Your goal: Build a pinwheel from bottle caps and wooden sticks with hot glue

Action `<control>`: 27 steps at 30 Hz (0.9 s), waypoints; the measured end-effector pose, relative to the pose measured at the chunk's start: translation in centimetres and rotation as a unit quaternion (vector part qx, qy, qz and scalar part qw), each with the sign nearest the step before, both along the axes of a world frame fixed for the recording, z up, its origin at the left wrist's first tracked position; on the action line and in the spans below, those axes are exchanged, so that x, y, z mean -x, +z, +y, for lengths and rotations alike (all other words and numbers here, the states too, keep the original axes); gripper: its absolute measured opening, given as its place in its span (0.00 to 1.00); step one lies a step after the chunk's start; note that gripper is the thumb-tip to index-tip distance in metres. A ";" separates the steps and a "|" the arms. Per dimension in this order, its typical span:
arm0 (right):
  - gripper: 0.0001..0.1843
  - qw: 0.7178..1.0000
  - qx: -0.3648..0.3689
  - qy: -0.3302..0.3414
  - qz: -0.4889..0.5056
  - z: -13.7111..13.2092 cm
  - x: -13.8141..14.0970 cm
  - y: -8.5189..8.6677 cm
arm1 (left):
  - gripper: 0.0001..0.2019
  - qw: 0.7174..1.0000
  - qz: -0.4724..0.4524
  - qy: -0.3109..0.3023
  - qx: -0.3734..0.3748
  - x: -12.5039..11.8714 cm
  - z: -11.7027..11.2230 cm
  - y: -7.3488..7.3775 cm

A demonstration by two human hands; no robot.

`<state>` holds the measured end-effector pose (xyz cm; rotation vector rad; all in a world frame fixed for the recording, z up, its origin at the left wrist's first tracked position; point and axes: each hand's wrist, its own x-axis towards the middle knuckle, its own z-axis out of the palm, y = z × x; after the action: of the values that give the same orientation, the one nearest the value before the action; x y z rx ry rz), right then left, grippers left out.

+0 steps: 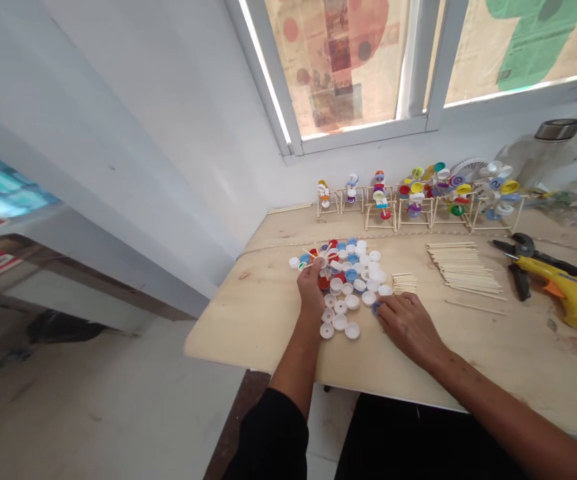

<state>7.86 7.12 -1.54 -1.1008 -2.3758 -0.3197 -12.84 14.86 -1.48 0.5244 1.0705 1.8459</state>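
Note:
A heap of plastic bottle caps (351,277), white, blue and red, lies on a light wooden table (248,313). My left hand (311,288) rests at the heap's left edge, fingers closed on a thin wooden stick and a cap. My right hand (405,321) lies on the table at the heap's right side, its fingertips on a blue cap (375,307). A short bundle of sticks (405,283) lies just beyond the right hand.
A long pile of wooden sticks (463,269) lies to the right. Farther right sit a yellow glue gun (561,290) and black pliers (518,248). Several stick-and-cap windmill models (418,193) line the wall under the window. A clear jar (553,153) stands at the back right.

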 end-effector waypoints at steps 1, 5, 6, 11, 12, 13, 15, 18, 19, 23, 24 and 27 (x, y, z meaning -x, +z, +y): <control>0.10 1.000 -0.002 0.000 0.002 0.0 0.0 -0.1 | 0.15 1.000 0.002 -0.001 0.000 -0.6 0.2 0.0; 0.10 1.000 -0.009 0.000 0.011 0.1 -0.2 -0.2 | 0.14 1.000 0.012 0.014 -0.007 -2.4 0.5 0.3; 0.10 1.000 -0.010 -0.001 0.014 0.0 -0.2 -0.3 | 0.14 1.000 0.016 0.022 -0.010 -2.5 0.4 0.4; 0.09 0.999 -0.016 0.010 0.039 -0.2 -0.5 -0.5 | 0.12 0.995 0.041 0.088 -0.025 0.5 -0.2 1.3; 0.09 0.999 -0.017 0.015 0.044 -0.2 -0.5 -0.6 | 0.12 0.993 0.046 0.103 -0.025 1.6 -0.1 1.4; 0.09 0.999 -0.018 0.019 0.048 -0.3 -0.4 -0.6 | 0.12 0.991 0.050 0.118 -0.025 2.8 0.0 1.5; 0.10 0.998 -0.019 0.028 0.054 -0.4 -0.3 -0.6 | 0.13 0.989 0.056 0.138 -0.020 4.9 0.7 1.6; 0.10 0.998 -0.020 0.034 0.056 -0.5 -0.2 -0.6 | 0.15 0.988 0.061 0.138 -0.013 6.9 2.3 1.7; 0.10 0.998 -0.020 0.034 0.057 -0.6 -0.1 -0.5 | 0.15 0.989 0.063 0.130 -0.012 7.2 2.8 1.7; 0.11 0.998 -0.023 0.031 0.059 -0.6 0.0 -0.6 | 0.16 0.993 0.073 0.089 -0.003 6.9 4.6 1.2; 0.11 0.997 -0.024 0.031 0.060 -0.6 0.0 -0.6 | 0.17 0.994 0.076 0.080 -0.001 6.6 4.8 1.0; 0.11 0.997 -0.022 0.031 0.061 -0.6 0.0 -0.7 | 0.17 0.994 0.090 0.054 0.008 5.3 5.4 0.5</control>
<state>7.82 6.52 -2.20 -0.9952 -2.2786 -0.2739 -18.17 20.21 -1.01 0.6437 1.2548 1.9103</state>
